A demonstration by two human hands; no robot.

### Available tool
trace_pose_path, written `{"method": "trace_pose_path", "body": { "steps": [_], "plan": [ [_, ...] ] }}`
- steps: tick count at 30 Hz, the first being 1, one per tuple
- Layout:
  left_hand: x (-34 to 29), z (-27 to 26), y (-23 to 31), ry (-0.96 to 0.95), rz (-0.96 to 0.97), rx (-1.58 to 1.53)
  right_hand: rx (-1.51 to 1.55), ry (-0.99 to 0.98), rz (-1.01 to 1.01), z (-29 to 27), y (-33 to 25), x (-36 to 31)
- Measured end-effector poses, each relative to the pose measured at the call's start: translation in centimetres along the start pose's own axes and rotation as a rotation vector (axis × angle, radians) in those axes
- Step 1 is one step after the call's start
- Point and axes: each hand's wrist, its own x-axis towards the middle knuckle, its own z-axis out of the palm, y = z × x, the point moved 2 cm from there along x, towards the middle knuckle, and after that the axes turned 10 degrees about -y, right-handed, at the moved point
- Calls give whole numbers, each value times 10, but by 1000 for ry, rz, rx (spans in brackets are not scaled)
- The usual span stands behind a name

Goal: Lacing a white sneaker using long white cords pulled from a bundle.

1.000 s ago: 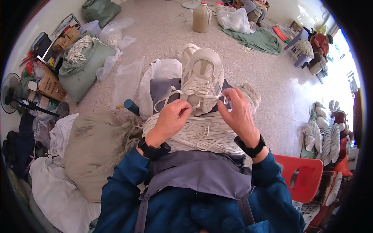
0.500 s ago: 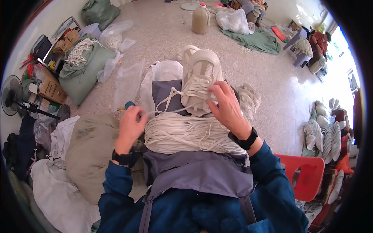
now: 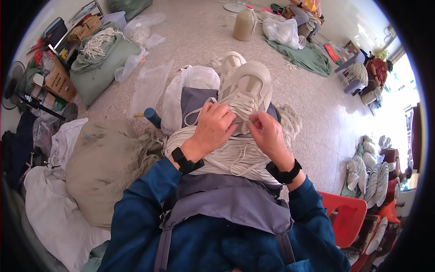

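A cream sneaker (image 3: 250, 82) lies in front of me with its toe pointing away, its white shoelace (image 3: 241, 103) threaded across the front. My left hand (image 3: 213, 123) is curled at the left side of the lacing, closed on the shoelace; its fingertips are partly hidden. Opposite it, my right hand (image 3: 268, 135) pinches the shoelace at the right side near the ankle opening. A loose loop of lace sticks out left of my left hand. Under both hands, a thick bundle of white laces (image 3: 235, 159) rests across my grey apron (image 3: 226, 199). A second cream shoe (image 3: 233, 59) shows behind the first.
To the left are a beige cloth bundle (image 3: 106, 170), a dark blue cylinder (image 3: 153, 117) and a fan (image 3: 16, 84). A red stool (image 3: 349, 217) stands at my right, near stacked pale shoe parts (image 3: 376, 177). Farther off are a jug (image 3: 245, 25) and two seated people.
My left hand has moved right, from beside the lace bundle to the lacing, bringing the lace in. My right hand has shifted slightly down and stays at the shoe. The view has tilted a little.
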Motion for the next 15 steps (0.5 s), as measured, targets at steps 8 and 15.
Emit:
{"method": "trace_pose_path", "body": {
  "steps": [8,15],
  "plan": [
    [3,10,-1,7,58,88,-160,136,-394,-4,-25,0],
    [3,8,-1,43,42,43,-261,11,-79,-10,-10,-7]
  ]
}}
